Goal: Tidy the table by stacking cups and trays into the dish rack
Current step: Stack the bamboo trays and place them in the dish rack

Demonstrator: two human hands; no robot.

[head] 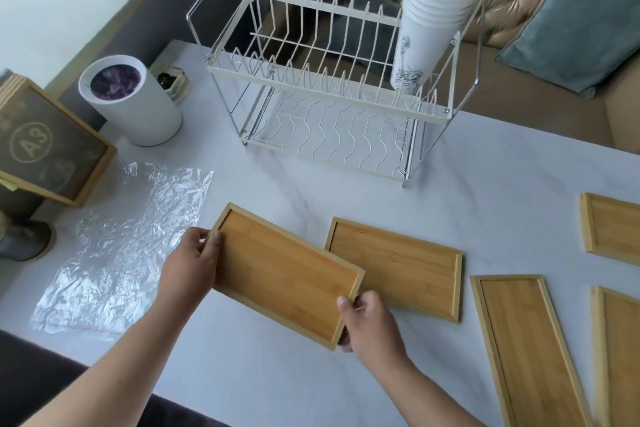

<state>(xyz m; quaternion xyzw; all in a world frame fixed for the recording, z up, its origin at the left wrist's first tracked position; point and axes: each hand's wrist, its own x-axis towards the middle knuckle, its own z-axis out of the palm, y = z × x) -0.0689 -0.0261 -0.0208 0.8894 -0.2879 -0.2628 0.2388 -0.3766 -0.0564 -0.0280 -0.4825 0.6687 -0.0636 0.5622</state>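
At lower centre, the left hand (188, 265) and right hand (369, 324) grasp opposite ends of a rectangular, raised-rim bamboo tray (284, 274), tilted, overlapping a second bamboo tray (408, 263) lying on the white marble table (485, 163).

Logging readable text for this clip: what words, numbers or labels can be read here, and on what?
"A3", chalked inside a circle on the chalkboard at the left edge; it reads rotated.
Fainter chalk marks around it: too blurred to read.
Cup stack in the rack: a line drawing only, no readable words.
Trays: small marks, too small to read.
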